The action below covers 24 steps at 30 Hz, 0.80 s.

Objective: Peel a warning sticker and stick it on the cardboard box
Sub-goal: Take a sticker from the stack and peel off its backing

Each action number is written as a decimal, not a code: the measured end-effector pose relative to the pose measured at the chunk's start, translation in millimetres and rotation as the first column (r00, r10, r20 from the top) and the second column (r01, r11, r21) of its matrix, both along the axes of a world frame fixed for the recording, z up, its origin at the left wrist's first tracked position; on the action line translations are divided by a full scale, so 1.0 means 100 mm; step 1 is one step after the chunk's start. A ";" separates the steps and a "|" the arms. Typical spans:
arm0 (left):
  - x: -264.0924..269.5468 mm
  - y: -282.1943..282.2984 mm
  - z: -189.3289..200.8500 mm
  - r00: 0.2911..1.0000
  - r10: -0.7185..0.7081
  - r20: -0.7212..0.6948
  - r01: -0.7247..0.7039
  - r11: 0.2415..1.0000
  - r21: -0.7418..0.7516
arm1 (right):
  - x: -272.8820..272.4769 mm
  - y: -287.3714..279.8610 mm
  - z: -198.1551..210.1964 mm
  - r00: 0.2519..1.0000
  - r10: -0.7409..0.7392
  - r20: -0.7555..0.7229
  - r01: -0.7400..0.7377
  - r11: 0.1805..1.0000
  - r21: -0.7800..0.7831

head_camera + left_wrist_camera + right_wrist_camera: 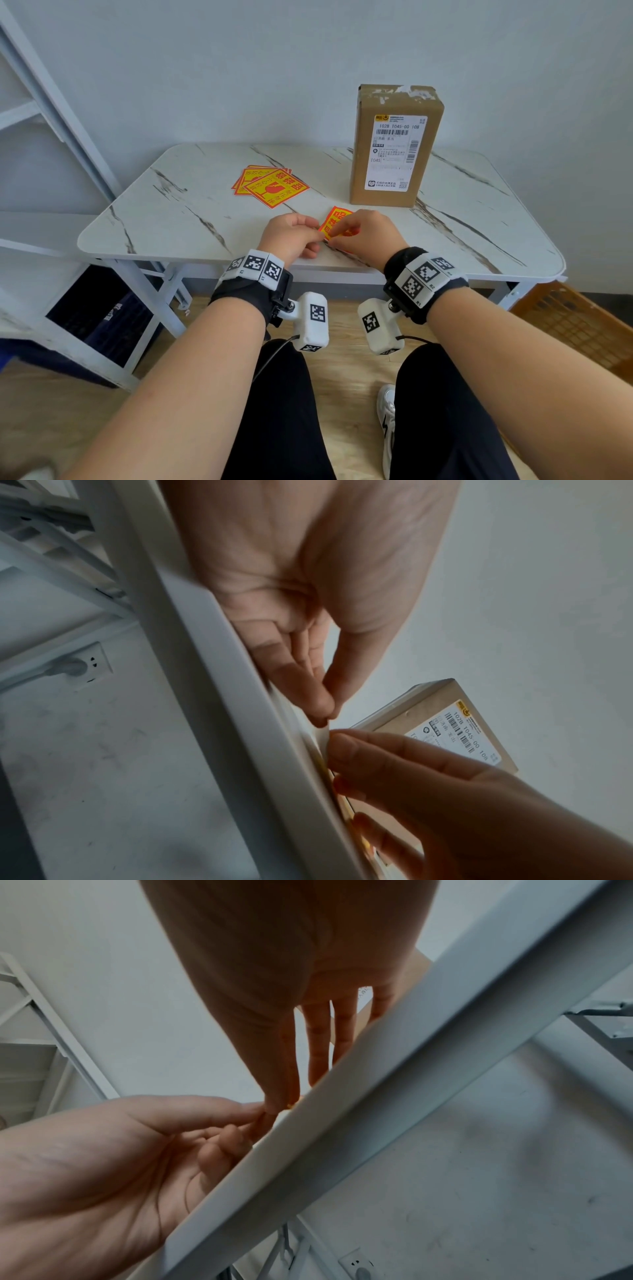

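Observation:
A red-and-yellow warning sticker (337, 219) lies at the table's near edge, between my two hands. My left hand (315, 237) pinches its left corner with thumb and forefinger; the left wrist view shows that pinch (328, 719) on the sticker's pale edge (323, 737). From the right, my right hand (335, 235) pinches the same corner, thumb against forefinger (279, 1106). The cardboard box (394, 150) stands upright behind the hands, its white shipping label facing me. Most of the sticker is hidden under my right hand.
A fanned stack of more warning stickers (270, 186) lies left of the box on the white marble-pattern table (171, 212). A white shelf frame (51, 102) stands at the left, an orange crate (575, 318) on the floor at the right.

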State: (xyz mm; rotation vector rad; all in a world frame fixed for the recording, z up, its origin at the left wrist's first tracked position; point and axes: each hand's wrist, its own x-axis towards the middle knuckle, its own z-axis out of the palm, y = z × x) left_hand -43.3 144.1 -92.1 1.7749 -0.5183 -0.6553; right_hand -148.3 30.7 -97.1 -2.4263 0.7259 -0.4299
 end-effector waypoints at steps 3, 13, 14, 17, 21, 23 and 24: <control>0.02 0.01 -0.02 1.000 -0.017 0.003 0.018 1.000 -0.004 | 0.01 0.00 0.01 1.000 -0.003 0.003 0.003 1.000 0.015; 0.01 0.01 -0.01 1.000 0.002 -0.010 -0.003 1.000 -0.030 | 0.03 -0.01 0.01 1.000 0.001 0.006 -0.001 0.999 0.041; 0.00 0.01 0.00 1.000 0.008 -0.022 -0.009 0.999 -0.031 | 0.03 -0.01 0.01 1.000 0.003 0.006 -0.004 0.999 0.041; 0.00 0.02 0.01 0.999 0.021 -0.033 -0.023 0.999 -0.041 | 0.03 -0.01 0.00 1.000 0.010 0.006 -0.011 0.999 0.044; 0.00 0.03 0.00 1.000 0.006 -0.027 -0.008 0.998 -0.064 | 0.02 -0.01 0.01 1.000 0.019 0.002 -0.019 0.999 0.049; 0.01 0.04 0.00 0.999 0.002 -0.042 -0.006 0.996 -0.090 | 0.02 -0.02 0.01 1.000 0.014 0.010 -0.014 0.998 0.063; 0.01 0.04 0.00 0.999 0.000 -0.046 -0.004 0.995 -0.097 | 0.03 -0.02 0.01 1.000 0.008 0.015 -0.009 0.998 0.067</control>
